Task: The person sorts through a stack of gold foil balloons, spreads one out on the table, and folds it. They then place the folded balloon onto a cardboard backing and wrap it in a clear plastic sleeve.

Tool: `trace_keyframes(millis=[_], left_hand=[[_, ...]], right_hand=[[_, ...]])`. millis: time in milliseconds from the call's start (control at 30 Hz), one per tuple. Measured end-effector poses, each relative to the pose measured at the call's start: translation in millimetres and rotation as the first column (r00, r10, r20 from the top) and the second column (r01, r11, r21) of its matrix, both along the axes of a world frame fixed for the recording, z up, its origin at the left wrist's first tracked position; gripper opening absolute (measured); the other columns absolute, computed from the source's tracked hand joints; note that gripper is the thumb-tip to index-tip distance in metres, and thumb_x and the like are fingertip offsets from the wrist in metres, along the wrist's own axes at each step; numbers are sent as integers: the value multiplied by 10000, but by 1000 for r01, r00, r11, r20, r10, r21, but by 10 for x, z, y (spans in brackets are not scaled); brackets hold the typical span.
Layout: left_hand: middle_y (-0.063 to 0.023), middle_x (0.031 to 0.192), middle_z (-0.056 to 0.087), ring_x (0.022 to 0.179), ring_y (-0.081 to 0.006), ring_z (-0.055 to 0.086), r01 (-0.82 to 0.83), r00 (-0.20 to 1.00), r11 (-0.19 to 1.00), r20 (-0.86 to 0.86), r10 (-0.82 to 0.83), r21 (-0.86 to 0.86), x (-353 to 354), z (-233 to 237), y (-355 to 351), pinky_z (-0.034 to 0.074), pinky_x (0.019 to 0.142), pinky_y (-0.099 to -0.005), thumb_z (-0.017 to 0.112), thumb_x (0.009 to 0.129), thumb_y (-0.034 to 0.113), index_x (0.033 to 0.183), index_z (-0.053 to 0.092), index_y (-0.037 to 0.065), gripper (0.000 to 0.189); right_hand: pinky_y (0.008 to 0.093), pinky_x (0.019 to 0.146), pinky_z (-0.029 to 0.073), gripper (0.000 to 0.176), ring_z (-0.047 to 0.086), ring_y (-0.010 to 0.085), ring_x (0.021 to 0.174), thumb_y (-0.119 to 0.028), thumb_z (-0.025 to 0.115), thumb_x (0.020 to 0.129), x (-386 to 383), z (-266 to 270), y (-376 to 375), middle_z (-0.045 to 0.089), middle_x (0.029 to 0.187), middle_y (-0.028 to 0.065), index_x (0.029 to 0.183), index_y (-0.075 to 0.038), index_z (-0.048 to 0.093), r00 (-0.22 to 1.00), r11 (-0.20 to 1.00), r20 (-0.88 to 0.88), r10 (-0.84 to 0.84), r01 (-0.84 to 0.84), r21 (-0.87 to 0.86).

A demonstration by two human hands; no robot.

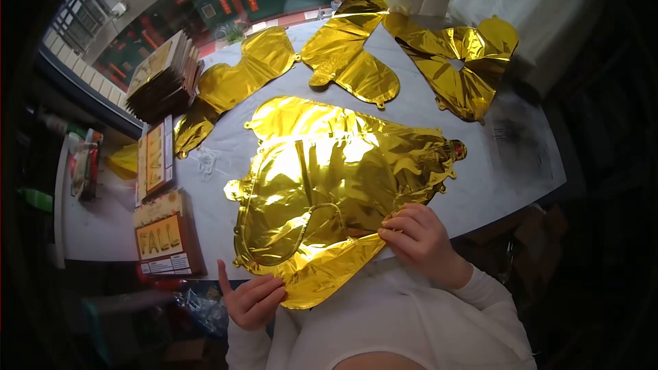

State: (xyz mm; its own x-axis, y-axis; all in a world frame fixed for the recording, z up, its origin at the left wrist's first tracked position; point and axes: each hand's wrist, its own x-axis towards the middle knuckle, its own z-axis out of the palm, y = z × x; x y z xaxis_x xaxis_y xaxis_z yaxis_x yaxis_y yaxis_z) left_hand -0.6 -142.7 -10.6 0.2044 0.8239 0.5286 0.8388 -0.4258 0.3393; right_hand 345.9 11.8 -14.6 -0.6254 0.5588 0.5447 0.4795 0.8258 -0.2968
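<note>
A stack of flat, uninflated gold foil balloons (pixel 322 192) lies on the table in front of me, its lower edge hanging past the near table edge. My left hand (pixel 255 299) grips the bottom left corner of the lowest foil, one finger stretched out and the others curled in. Near the lower right side, my right hand (pixel 423 241) pinches the foil's edge between thumb and fingers. Further back, more flat foil balloons are spread: a bent one (pixel 253 65) at the left, an angular one (pixel 346 48) in the middle and one with a small hole (pixel 469 62) at the right.
Packages labelled FALL (pixel 159 243) stand along the table's left side, with another packet (pixel 156 157) behind them. A pile of packets (pixel 161 75) rises at the back left. White string (pixel 207 162) lies beside them. A white curtain (pixel 507 17) hangs at the back right.
</note>
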Motion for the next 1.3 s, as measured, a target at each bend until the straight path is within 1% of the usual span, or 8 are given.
trace_keyframes(millis=[133,167,200,300,467,667,867,1300], left_hand=[[107,1075,767,967,-120,750,-10,999,999,-35,9,-38,115,14,-190,202,1234,-750,822,899,296,1009,731,276,145],[43,1204,739,1073,-181,735,24,996,999,-85,-27,-35,85,-18,-244,216,1225,-753,832,890,262,1051,711,257,201],[43,1204,739,1073,-181,735,17,996,999,-85,-21,-40,71,-44,-254,216,1225,-753,832,890,262,1051,711,257,201],[-149,1345,665,1227,-362,663,-110,988,994,-112,107,-24,-54,-197,-218,233,1210,-755,772,867,92,1148,669,163,307],[-157,1328,675,1202,-343,680,-185,977,983,-104,185,6,-284,-185,-83,269,1220,-708,707,851,-15,1270,672,99,435],[-118,1183,752,997,-250,756,-125,991,992,-49,124,-18,-343,-139,-36,356,1199,-664,753,846,-13,1143,763,95,315],[-131,1076,785,1035,-269,768,-133,990,991,-43,133,7,-371,-205,-145,408,1178,-654,806,865,25,1025,798,74,167],[-159,1128,780,1057,-292,772,-79,996,997,48,80,-25,-460,-237,-284,442,1164,-604,765,914,36,1025,799,88,127]], right_hand=[[467,952,557,266,674,265,1017,-61,812,762,117,58,-49,715,1037,48,1022,-77,757,998,998,26,50,-49,-46],[469,951,558,273,677,267,1015,-59,811,758,144,57,-55,718,1036,47,1025,-79,759,998,996,30,62,-60,-65],[469,951,558,273,677,267,1015,-59,811,758,163,47,-56,718,1036,47,1025,-79,759,997,995,29,69,-67,-70],[469,957,555,285,681,274,1002,-56,807,745,187,25,-64,723,1041,51,1025,-79,760,998,995,-3,62,-62,-72],[470,955,548,298,678,283,993,-34,783,744,168,35,-65,724,1041,62,1037,-80,761,998,993,-1,55,-55,-101],[466,943,536,378,672,293,1009,-13,770,741,140,61,-78,712,1087,80,1111,-85,754,999,994,-19,39,-40,-105],[485,1030,495,414,661,277,1105,-36,778,750,177,50,-89,694,1220,63,1153,-124,742,990,986,18,137,-135,-100],[504,1084,483,434,648,296,1154,-63,788,747,161,30,-130,686,1268,70,1174,-128,753,992,986,19,121,-118,-114]])
